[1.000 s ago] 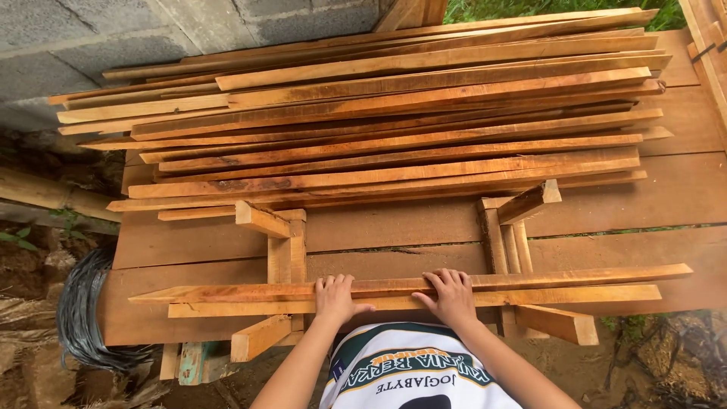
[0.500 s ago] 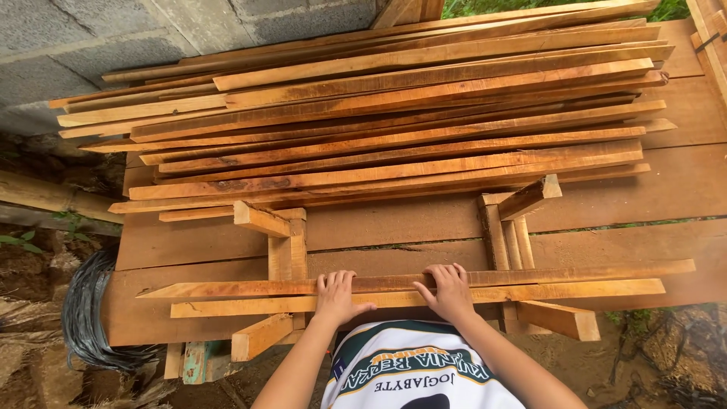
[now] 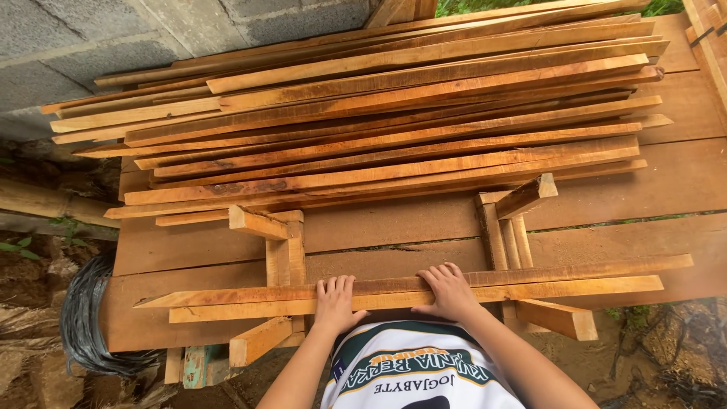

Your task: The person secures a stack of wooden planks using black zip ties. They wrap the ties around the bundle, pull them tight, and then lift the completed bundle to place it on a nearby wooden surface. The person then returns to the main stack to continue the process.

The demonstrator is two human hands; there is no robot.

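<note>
Both hands are pressing down on two long wooden strips [image 3: 530,282] lying across the worktop [image 3: 681,182]: left hand [image 3: 334,304] and right hand [image 3: 448,291], fingers spread flat, gripping nothing.

— What lies beyond my work?
— A stack of long wooden slats [image 3: 379,121] on the plank table [image 3: 681,182], against a grey block wall [image 3: 113,38].
— And lower down?
— I note a coil of dark wire [image 3: 83,318] at the left edge, a bamboo pole [image 3: 38,201] beside it, and bare soil [image 3: 30,265] below.
</note>
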